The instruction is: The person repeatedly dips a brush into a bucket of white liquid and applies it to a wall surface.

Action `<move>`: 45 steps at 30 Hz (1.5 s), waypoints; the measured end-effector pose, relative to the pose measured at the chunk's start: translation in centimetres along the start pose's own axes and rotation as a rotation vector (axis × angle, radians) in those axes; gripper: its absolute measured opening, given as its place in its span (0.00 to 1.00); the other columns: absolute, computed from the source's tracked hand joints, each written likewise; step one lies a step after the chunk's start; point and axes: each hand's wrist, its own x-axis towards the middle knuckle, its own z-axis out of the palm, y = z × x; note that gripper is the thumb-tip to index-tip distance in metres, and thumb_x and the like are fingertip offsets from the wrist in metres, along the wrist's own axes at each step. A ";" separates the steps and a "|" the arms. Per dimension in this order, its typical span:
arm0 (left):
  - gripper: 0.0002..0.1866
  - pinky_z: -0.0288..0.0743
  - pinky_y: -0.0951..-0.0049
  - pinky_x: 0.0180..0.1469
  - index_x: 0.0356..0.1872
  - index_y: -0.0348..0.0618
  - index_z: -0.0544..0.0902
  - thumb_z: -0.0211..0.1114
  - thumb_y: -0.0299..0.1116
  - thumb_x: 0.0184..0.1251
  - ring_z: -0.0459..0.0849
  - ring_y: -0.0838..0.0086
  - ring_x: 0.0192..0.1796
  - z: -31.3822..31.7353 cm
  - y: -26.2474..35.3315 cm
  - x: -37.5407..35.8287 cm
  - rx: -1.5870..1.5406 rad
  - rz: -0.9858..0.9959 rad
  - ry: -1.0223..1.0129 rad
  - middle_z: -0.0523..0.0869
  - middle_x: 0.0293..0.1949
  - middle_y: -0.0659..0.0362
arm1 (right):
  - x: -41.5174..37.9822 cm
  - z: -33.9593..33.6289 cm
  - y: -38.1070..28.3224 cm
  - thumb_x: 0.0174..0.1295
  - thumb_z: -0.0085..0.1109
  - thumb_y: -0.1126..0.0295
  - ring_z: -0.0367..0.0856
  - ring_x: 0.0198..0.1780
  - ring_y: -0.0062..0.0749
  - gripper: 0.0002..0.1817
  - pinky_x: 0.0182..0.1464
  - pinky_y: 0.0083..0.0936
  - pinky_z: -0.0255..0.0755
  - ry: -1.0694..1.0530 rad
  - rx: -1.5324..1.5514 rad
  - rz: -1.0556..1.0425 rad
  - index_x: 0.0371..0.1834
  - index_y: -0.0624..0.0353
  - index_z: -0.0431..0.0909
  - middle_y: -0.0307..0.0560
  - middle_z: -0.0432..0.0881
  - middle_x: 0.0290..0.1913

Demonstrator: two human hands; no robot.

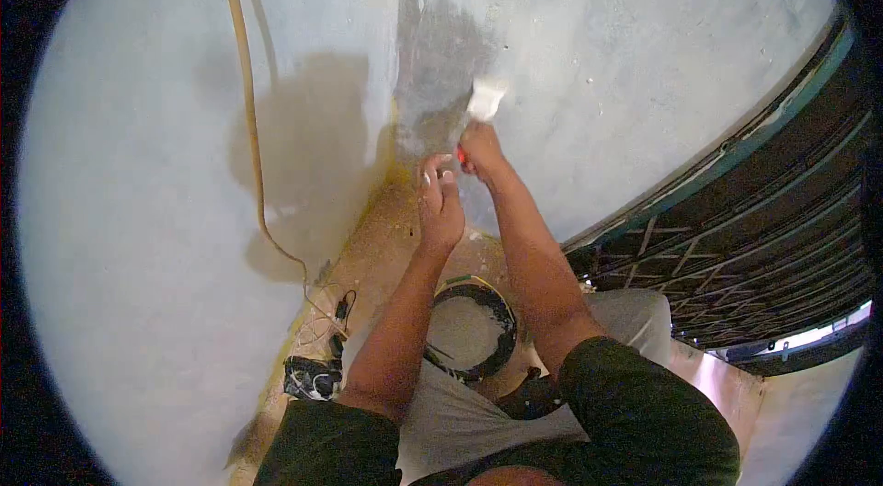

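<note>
two bare hands, held close to each other before a wall corner: right hand (481, 150), closed around the red handle (462, 156) of one flat hand tool; left hand (441, 201), just to its left and slightly lower, thumb and fingers apart and loosely curled, fingertips marked with white. whether the left hand touches the handle cannot be told. one hand tool (486, 100), its pale, broad head upward and just above the right fist, in front of the right-hand wall; head blurred, contact with the wall uncertain. one right-hand wall (625, 45), pale grey-blue with small marks, beyond and to the right of the hands. one dark grey patch (446, 45), on that wall along the corner, above the left hand. one left-hand wall (138, 146), light blue, left of both hands, bearing shadows. one tan cable (246, 72), hanging down in front of this wall, well left of the hands. one round black tub (504, 309), on the brownish floor (395, 224) below the hands, between the forearms, containing grey material (464, 330). one black bundle with pale wires (308, 378), on the floor below and left of the left hand. one dark metal lattice gate (745, 256), right of and below the right hand. two dark green sleeves (644, 403), nearest the viewer.
</note>
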 end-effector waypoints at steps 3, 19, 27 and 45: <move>0.14 0.68 0.61 0.53 0.52 0.37 0.69 0.44 0.32 0.70 0.78 0.56 0.48 -0.6 2.4 -0.3 -0.013 -0.270 -0.034 0.78 0.44 0.43 | -2.2 -0.3 4.2 0.54 0.46 0.72 0.66 0.09 0.31 0.07 0.08 0.29 0.55 -0.078 0.181 0.292 0.21 0.61 0.69 0.48 0.70 0.13; 0.15 0.69 0.62 0.45 0.53 0.39 0.70 0.47 0.30 0.67 0.78 0.62 0.39 -0.3 -0.6 -0.1 -0.017 -0.304 0.090 0.79 0.38 0.47 | -6.2 -0.3 1.5 0.61 0.52 0.66 0.76 0.27 0.53 0.13 0.35 0.40 0.70 0.649 -0.436 -0.273 0.28 0.68 0.74 0.59 0.78 0.24; 0.14 0.69 0.62 0.48 0.52 0.41 0.71 0.47 0.32 0.68 0.78 0.60 0.42 -0.4 -2.5 -0.2 0.013 -0.286 0.118 0.79 0.42 0.48 | -3.0 1.1 8.3 0.61 0.56 0.64 0.79 0.30 0.40 0.14 0.35 0.35 0.70 0.520 -0.127 -0.250 0.33 0.68 0.74 0.55 0.80 0.27; 0.13 0.68 0.66 0.51 0.52 0.40 0.69 0.46 0.33 0.71 0.78 0.65 0.46 -1.2 -1.7 -0.4 -0.165 -0.289 0.060 0.75 0.50 0.50 | 2.6 3.5 3.5 0.72 0.33 0.58 0.70 0.12 0.31 0.23 0.12 0.32 0.63 0.220 0.100 -0.021 0.27 0.66 0.69 0.46 0.69 0.14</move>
